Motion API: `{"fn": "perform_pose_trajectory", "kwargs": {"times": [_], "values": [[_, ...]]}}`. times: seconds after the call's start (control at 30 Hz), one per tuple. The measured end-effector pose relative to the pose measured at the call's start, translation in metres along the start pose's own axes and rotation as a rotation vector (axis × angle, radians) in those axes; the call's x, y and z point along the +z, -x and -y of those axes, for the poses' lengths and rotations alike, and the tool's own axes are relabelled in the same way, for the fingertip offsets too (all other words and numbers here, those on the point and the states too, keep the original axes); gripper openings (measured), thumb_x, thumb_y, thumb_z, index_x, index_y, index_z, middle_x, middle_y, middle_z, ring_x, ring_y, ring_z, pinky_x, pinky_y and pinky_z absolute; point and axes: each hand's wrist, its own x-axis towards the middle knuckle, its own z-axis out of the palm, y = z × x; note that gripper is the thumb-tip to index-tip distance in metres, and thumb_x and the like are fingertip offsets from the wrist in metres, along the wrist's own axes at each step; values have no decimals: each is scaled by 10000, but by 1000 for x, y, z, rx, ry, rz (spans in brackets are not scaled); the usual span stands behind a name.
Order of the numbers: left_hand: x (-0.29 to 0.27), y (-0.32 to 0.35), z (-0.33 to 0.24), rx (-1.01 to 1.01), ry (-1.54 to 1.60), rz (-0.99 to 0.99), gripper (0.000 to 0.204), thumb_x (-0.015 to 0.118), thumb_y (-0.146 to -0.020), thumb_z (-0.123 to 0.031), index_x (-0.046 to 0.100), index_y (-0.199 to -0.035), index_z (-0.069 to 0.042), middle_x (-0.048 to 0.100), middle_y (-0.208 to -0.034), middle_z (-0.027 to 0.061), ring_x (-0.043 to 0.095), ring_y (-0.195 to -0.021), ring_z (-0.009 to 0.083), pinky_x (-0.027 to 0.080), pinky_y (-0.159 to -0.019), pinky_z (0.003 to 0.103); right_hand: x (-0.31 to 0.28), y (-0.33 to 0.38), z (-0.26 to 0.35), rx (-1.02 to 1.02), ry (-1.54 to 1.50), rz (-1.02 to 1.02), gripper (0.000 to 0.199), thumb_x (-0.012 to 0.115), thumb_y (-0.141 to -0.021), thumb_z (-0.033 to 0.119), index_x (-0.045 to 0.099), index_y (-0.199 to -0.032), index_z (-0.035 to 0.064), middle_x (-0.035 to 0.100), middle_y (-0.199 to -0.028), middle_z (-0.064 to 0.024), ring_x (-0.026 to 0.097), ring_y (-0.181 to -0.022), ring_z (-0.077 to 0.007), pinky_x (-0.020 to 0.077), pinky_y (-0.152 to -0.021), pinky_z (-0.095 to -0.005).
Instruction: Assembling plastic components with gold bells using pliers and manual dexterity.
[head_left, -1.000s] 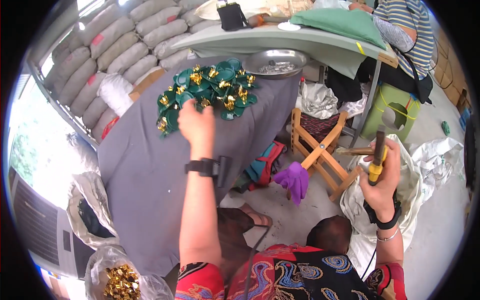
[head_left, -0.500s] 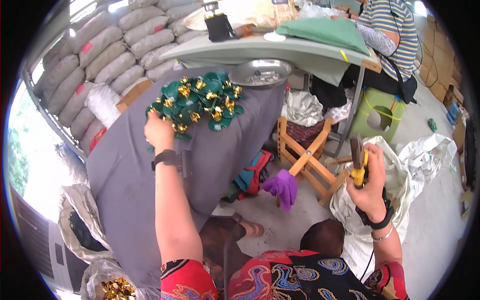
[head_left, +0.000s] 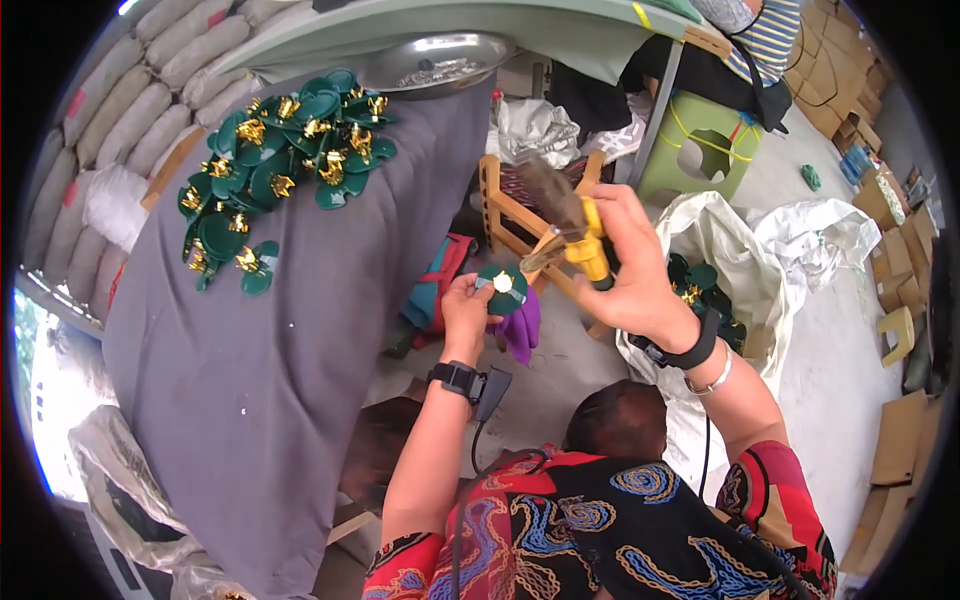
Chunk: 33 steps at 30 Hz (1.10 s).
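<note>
From where I stood, a steel bowl held silvery bits, and a white sack green-and-gold pieces. Beside the grey cloth, the left hand pinched a green disc (gold centre facing up); the right hand clasped a yellow-handled tool slantwise, metal end forward-left.

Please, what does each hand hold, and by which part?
Left hand: a green disc, by its left edge. Right hand: a metal-headed tool, by its yellow handle.
</note>
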Motion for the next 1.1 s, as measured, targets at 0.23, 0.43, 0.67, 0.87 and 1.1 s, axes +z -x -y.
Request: {"fn": "perform_pose_trajectory", "kwargs": {"times": [0.23,0.43,0.67,0.87,1.1], "values": [[-2,-5,7,-5,-143,13,153,636,-872,-99,604,-996,-15,639,-744,24,600,-569,100,411,-417,240,47,-1,-18,29,-156,186,546,652,-600,-45,487,-1121,-34,440,-1122,-169,515,-985,-319,505,-743,-322],[2,-11,20,772,-647,-232,291,674,-753,-85,628,-1028,1,655,-806,124,634,-828,322,494,-760,412,58,-5,-26,7,-62,307,531,667,-620,-27,478,-1116,-39,443,-1130,-187,515,-1010,-355,490,-819,-379],[18,-3,10,766,-640,100,244,670,-805,-119,660,-1039,-51,671,-978,196,599,-1046,406,477,-884,467,38,-26,-14,-137,36,304,496,686,-658,18,500,-1116,-17,495,-1095,-195,543,-976,-374,488,-786,-409],[17,-2,7,785,-580,58,235,668,-838,-153,656,-1039,-32,676,-1007,180,606,-1061,396,480,-882,465,-36,-73,28,3,230,-155,546,608,-695,-59,504,-1230,-17,604,-967,-72,599,-882,-184,493,-798,-313],[21,-14,8,779,-564,52,222,656,-838,-139,646,-1029,-25,667,-1017,191,593,-1080,399,473,-896,457,0,-39,-11,189,309,519,413,647,-648,-8,483,-1028,-27,582,-926,-244,585,-872,-441,495,-731,-455]]}}
